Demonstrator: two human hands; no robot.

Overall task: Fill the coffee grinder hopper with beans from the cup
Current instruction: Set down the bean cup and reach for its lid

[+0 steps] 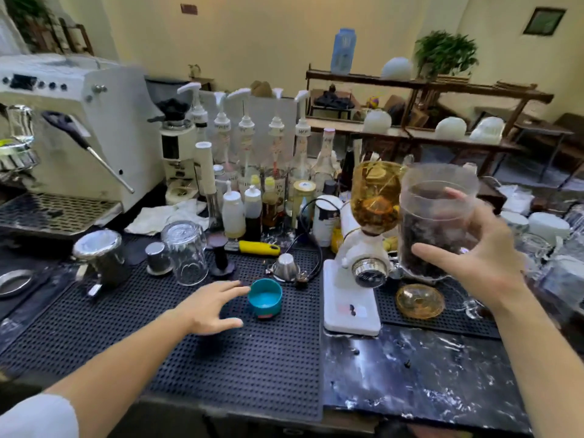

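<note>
Right hand [474, 263]: your fingers wrap the clear plastic cup of dark beans [437, 222].
Left hand [210, 306]: spread, empty, beside the teal cap [264, 298].
Risk: tipping fast scatters beans past the amber hopper [376, 194].

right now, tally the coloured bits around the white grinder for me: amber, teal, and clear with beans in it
amber: 2, the hopper and the lid
teal: 1, the small cup
clear with beans: 1, the cup of beans
total: 4
</note>
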